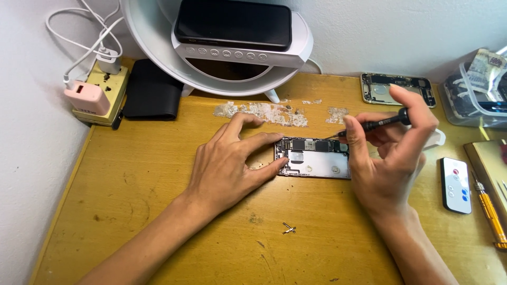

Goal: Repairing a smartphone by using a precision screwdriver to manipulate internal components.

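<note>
Right now my left hand (pixel 232 158) is spread over the left end of the opened phone (pixel 317 158), which lies flat on the wooden counter (pixel 158 211) at the centre of the frame. My fingertips and thumb press against its top and left edges. The phone's insides face up, showing a silver plate and small dark parts along its upper edge.

My right hand (pixel 388 158) sits at the phone's right end, its fingers pinched around a thin black screwdriver (pixel 377 124). The tool lies nearly level, its tip pointing left toward the upper right part of the phone; I cannot tell whether the tip touches.

Below the phone, in the lower middle of the frame, a tiny metal part (pixel 288 228) lies alone on the counter. At the upper right lies a second phone shell (pixel 380 87), open side up, and beside it a clear plastic box (pixel 475 100). At the right edge sit a small white remote (pixel 456 184) and a yellow-handled screwdriver (pixel 490 211).

At the top centre a white round stand (pixel 158 42) holds a dark phone (pixel 232 24). A black wallet (pixel 152 89) lies to its left, beside a yellowish power strip (pixel 105 89) with a pink plug (pixel 86 96) and white cables (pixel 79 21).
</note>
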